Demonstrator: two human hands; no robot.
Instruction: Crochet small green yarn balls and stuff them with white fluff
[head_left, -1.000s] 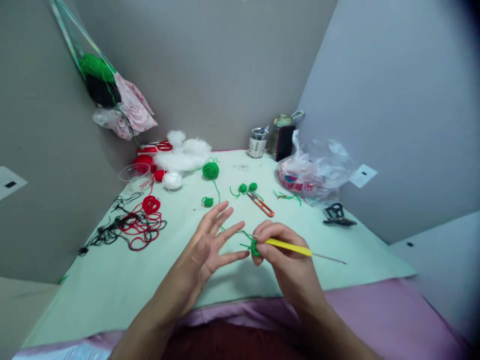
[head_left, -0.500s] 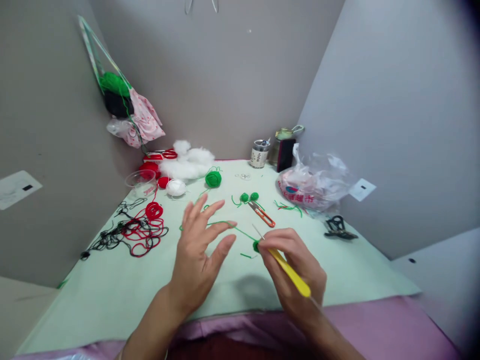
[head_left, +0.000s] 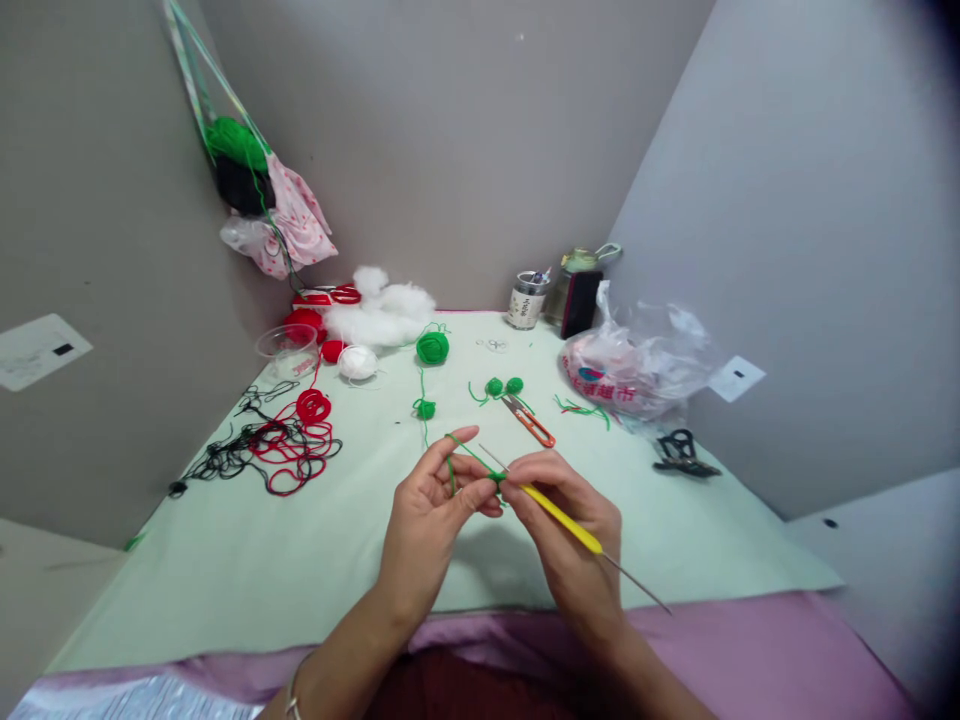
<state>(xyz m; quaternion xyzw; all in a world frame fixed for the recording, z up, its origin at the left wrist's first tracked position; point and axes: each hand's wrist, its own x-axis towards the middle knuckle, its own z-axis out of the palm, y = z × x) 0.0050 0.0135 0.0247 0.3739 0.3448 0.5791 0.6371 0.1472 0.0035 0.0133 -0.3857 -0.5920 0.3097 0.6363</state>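
My right hand [head_left: 574, 520] grips a crochet hook [head_left: 562, 515] by its yellow handle; its thin metal tip points up and left, and a metal shaft sticks out behind. A small green crochet piece [head_left: 496, 478] is pinched by my left hand [head_left: 439, 500] between thumb and fingers, partly hidden. Green yarn runs over my raised left index finger and down to the piece. Beyond my left hand lie a little green yarn bundle [head_left: 425, 410] and a green yarn ball [head_left: 432, 347]. Orange-handled thread snips [head_left: 534, 420] rest beside two small green crocheted balls [head_left: 504, 386].
Tangled black yarn [head_left: 225, 455] and red yarn [head_left: 311, 410] spread at the left. White stuffing [head_left: 386, 312], a white yarn ball [head_left: 358, 362] and a clear plastic cup [head_left: 289, 352] stand behind. A plastic bag [head_left: 637, 365] and a black claw clip [head_left: 684, 455] lie right.
My left hand has moved right and closed on the green piece, with yarn over its index finger. My right hand, holding the hook, has shifted slightly left. The camera view has shifted a little.
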